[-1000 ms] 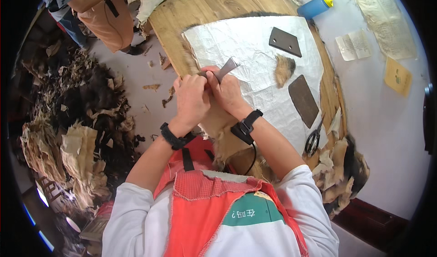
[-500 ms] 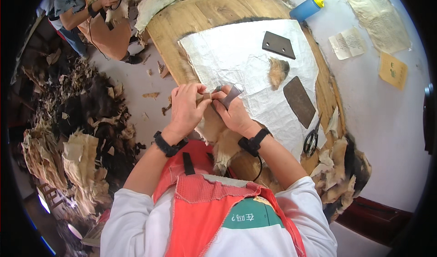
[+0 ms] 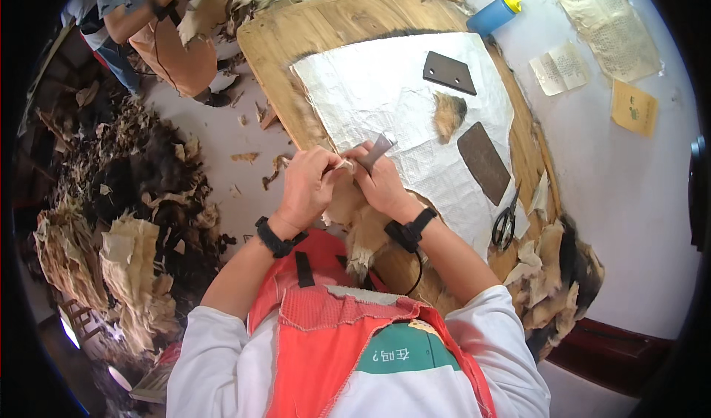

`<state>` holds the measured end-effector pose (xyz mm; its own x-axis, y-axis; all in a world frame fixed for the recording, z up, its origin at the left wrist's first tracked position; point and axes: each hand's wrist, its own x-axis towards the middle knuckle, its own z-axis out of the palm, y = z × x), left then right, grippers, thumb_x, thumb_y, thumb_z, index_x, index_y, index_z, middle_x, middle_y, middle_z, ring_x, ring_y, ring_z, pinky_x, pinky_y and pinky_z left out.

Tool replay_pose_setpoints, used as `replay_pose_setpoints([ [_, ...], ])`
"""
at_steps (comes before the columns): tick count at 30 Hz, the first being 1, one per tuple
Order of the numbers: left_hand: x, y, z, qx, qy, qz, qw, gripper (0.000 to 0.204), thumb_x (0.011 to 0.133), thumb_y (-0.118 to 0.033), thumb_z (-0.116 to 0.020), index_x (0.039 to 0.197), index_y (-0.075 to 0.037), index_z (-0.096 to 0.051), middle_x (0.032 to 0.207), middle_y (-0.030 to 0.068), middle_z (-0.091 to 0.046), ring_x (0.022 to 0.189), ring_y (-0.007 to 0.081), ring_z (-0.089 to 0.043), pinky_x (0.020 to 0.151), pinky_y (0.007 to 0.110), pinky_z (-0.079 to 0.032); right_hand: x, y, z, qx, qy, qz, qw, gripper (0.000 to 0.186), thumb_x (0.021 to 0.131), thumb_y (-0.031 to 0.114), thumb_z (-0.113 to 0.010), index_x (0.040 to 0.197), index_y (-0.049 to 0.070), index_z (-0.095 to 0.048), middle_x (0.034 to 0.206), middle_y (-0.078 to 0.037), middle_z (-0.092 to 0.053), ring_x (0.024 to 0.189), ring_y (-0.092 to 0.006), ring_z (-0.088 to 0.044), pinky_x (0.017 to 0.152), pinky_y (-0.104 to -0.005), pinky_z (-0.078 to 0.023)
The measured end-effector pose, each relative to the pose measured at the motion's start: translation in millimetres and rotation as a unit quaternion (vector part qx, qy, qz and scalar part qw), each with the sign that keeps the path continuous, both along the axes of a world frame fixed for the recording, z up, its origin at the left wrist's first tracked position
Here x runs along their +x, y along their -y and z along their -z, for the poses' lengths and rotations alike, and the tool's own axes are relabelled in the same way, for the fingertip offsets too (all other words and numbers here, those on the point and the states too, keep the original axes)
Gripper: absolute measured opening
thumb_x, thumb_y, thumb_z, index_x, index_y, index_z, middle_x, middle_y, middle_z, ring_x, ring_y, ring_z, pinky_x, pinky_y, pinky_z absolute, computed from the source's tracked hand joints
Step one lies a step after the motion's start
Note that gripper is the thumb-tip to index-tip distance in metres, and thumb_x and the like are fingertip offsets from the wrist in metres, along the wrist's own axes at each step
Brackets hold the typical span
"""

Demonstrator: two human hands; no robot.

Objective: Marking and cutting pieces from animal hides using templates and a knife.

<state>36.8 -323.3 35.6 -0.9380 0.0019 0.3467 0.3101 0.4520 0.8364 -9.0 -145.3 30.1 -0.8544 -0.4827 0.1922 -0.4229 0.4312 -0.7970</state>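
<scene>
Over the near left edge of a white woven sheet (image 3: 378, 74), both my hands are close together on a tan fur hide (image 3: 346, 202). My left hand (image 3: 304, 185) is closed, pinching the hide's pale upper edge between thumb and fingers. My right hand (image 3: 386, 188) is wrapped round a flat grey metal blade (image 3: 379, 150), whose wide end sticks out past the fingers to the upper right. The blade's other end is hidden by my fingers. Below my hands the hide hangs toward my red apron (image 3: 311, 344).
On the sheet lie a dark plate with two holes (image 3: 449, 73), a fur scrap (image 3: 449, 116) and a brown rectangular slab (image 3: 485, 163). Black scissors (image 3: 505, 227) lie at its right edge. A blue bottle (image 3: 490, 18) stands behind. Hide scraps (image 3: 133, 262) heap at left; a co-worker (image 3: 174, 51) handles hide.
My left hand has shifted slightly down, and more of the hide's pale edge shows between my hands. The co-worker's hands and the hide there have moved.
</scene>
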Motion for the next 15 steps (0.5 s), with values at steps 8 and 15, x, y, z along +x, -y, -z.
replay_pose_setpoints([
  [8,67.2,9.8,1.8,0.067,-0.077,0.099,0.990,0.013,0.083,0.002,-0.063,0.094,-0.003,-0.058,0.100,0.0148,-0.068,0.090,0.0322,-0.066,0.079,0.038,-0.053,17.7,-26.4,5.4,-0.028,-0.015,-0.057,0.998,0.018,0.093,0.014,-0.058,0.110,0.009,-0.063,0.107,-0.016,-0.060,0.102,-0.0388,-0.058,0.088,-0.0435,-0.048],
  [15,82.3,46.9,3.4,-0.124,0.124,0.167,0.970,0.020,0.084,-0.012,-0.070,0.100,-0.003,-0.062,0.112,0.0150,-0.068,0.102,0.0375,-0.065,0.086,0.041,-0.053,6.1,-53.4,-20.7,-0.321,0.349,0.066,0.878,0.028,0.091,0.008,-0.055,0.117,0.001,-0.061,0.115,-0.009,-0.063,0.111,-0.0175,-0.058,0.098,-0.0337,-0.045],
])
